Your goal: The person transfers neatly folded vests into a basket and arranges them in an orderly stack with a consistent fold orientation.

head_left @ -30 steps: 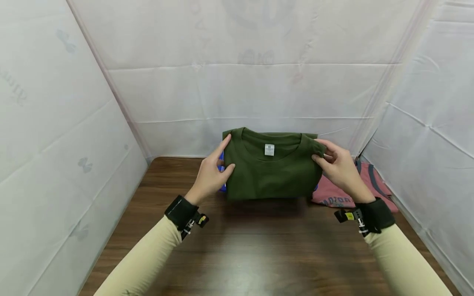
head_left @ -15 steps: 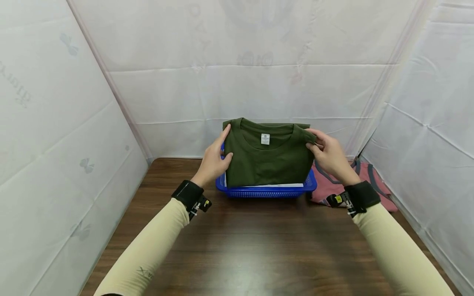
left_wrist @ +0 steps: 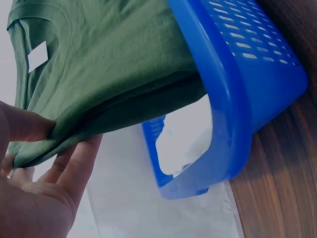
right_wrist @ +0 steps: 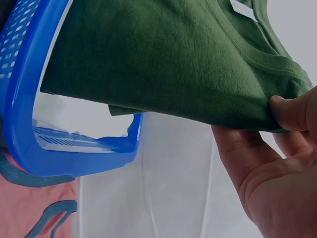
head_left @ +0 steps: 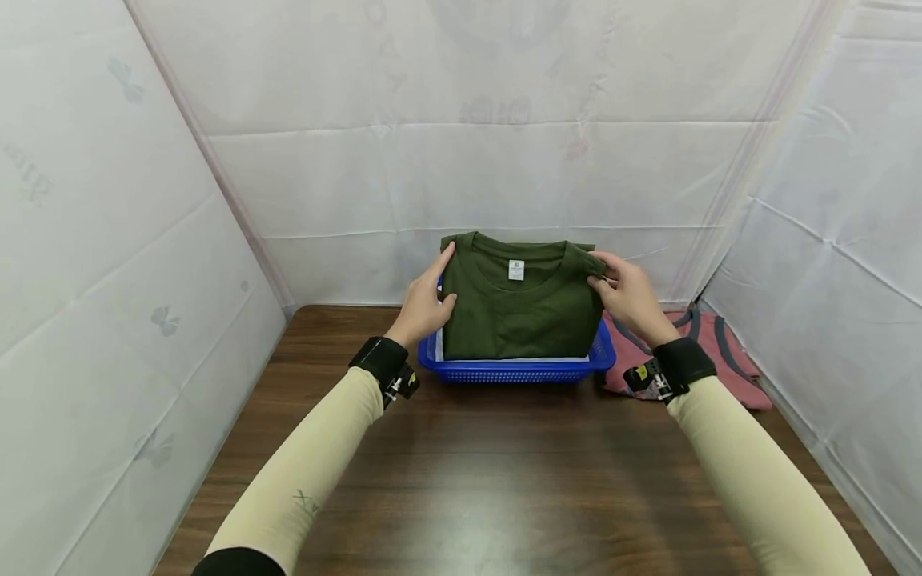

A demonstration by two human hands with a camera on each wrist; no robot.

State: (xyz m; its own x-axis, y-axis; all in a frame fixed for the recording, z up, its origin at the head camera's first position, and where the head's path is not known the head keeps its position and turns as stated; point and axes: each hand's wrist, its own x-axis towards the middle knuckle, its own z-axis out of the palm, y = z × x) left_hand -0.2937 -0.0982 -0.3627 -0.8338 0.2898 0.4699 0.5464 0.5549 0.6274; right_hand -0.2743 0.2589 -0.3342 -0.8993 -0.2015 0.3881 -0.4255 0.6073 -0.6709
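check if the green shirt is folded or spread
Folded: the green shirt forms a compact, roughly rectangular shape, and the left wrist view shows stacked layers.

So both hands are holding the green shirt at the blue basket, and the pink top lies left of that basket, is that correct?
Not quite: the pink top lies right of the blue basket, as the head view shows. The left hand and right hand do hold the green shirt at that basket.

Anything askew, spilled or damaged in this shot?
Nothing stands out. The green shirt slopes at the blue basket, but the left hand and right hand are holding up its collar end, so that looks normal. The pink garment lies right of the basket; no spill or damage is visible.
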